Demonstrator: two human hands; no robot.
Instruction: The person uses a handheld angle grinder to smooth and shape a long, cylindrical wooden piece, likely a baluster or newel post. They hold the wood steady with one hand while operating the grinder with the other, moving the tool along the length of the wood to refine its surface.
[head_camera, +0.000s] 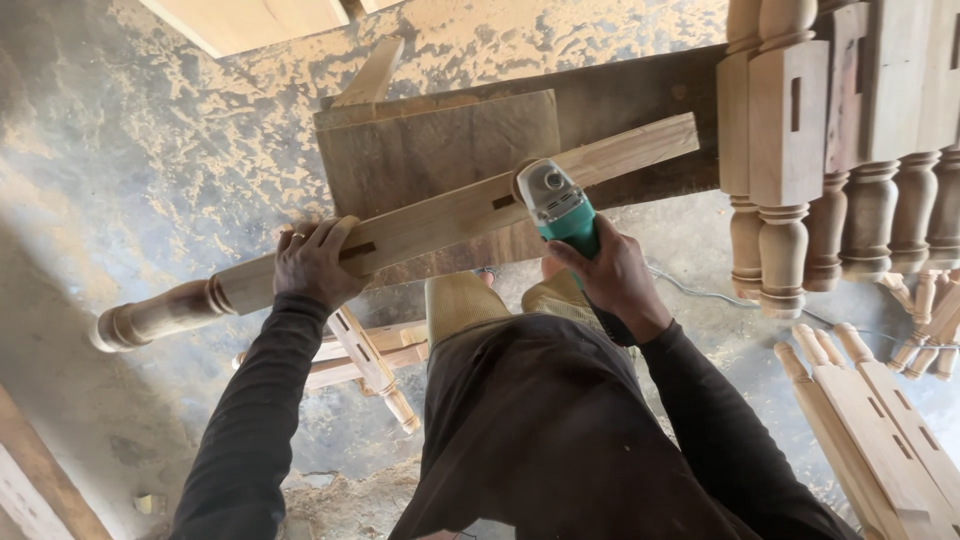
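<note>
Across the dark wooden surface (620, 95) a turned wooden leg (420, 225) lies slantwise, round end lower left, square end upper right. Left hand (312, 262) presses it down, fingers curled over; right hand (610, 275) grips a green angle grinder (558, 205) against it.

The table leg (400, 235) was pale wood, square along most of its length with a couple of dark mortise slots, turned round at the far left end. It lay tilted across a board. My teal-bodied grinder (558, 205) sat on its upper face.
</note>
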